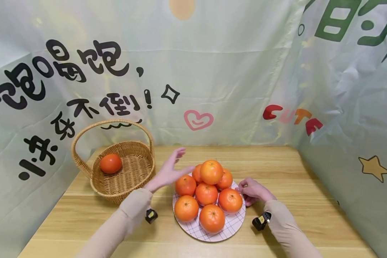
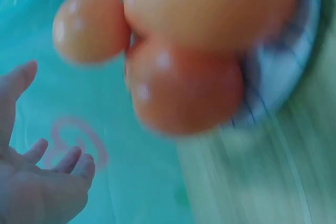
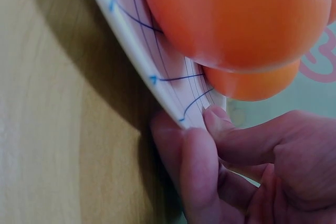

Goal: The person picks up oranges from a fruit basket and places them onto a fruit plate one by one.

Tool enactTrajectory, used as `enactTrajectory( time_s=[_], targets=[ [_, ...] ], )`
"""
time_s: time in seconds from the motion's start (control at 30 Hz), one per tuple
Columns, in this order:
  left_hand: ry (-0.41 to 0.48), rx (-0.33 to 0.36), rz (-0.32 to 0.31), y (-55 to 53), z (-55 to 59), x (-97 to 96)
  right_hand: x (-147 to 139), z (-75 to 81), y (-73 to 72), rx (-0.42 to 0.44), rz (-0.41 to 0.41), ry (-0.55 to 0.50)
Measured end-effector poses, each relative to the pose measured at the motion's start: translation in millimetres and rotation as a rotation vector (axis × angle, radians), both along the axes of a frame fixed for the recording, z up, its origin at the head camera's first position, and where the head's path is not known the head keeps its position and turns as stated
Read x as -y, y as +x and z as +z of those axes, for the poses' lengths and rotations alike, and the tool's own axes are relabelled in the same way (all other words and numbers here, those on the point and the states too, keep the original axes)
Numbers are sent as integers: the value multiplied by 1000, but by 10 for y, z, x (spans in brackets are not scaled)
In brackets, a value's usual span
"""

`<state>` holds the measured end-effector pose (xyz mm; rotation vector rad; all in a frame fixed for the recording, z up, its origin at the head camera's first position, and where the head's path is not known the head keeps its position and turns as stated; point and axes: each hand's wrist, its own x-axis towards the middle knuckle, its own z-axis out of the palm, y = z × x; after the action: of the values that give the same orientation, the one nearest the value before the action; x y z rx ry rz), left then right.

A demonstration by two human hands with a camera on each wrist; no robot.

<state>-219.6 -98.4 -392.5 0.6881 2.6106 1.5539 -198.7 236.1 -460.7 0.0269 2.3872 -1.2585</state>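
Observation:
In the head view a round white plate (image 1: 202,234) with a blue checked pattern bears several oranges (image 1: 211,218), one of them, the top orange (image 1: 211,172), stacked above the rest. My left hand (image 1: 170,171) hovers between the basket and the plate, fingers spread, with nothing in it; in the left wrist view this hand (image 2: 44,182) is apart from the fruit. At the plate's right edge my right hand (image 1: 253,190) pinches the rim. The right wrist view has the thumb (image 3: 223,124) over the rim and fingers beneath it.
A wicker basket (image 1: 129,195) with a tall handle stands left of the plate, holding one orange fruit (image 1: 110,163). Everything is on a wooden table (image 1: 277,161), with a printed curtain (image 1: 229,79) behind and at both sides.

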Motion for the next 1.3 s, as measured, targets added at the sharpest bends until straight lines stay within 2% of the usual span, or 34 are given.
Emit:
enactTrajectory(
  time_s=[0.1, 0.27, 0.4, 0.53, 0.63, 0.87, 1.1, 1.3],
  targets=[
    [12, -34, 133, -65, 5, 293, 0, -1, -3, 4, -2, 5],
    [44, -3, 357, -171, 40, 778, -3, -1, -5, 5, -6, 12],
    [-12, 12, 484, -234, 48, 1141, -2, -3, -3, 4, -3, 8],
    [-96, 21, 570, -248, 61, 1408, 2, -4, 0, 4, -4, 7],
    [-167, 39, 588, -258, 60, 1556, 4, -1, 0, 5, -6, 11],
    [-402, 78, 522, -301, 25, 1790, -2, -17, -9, -8, 4, 11],
    [-481, 134, 531, -321, 21, 1834, -2, -22, -13, -6, -2, 10],
    [-514, 192, 506, -316, 2, 1838, -3, -15, -9, -7, 1, 17]
  ],
)
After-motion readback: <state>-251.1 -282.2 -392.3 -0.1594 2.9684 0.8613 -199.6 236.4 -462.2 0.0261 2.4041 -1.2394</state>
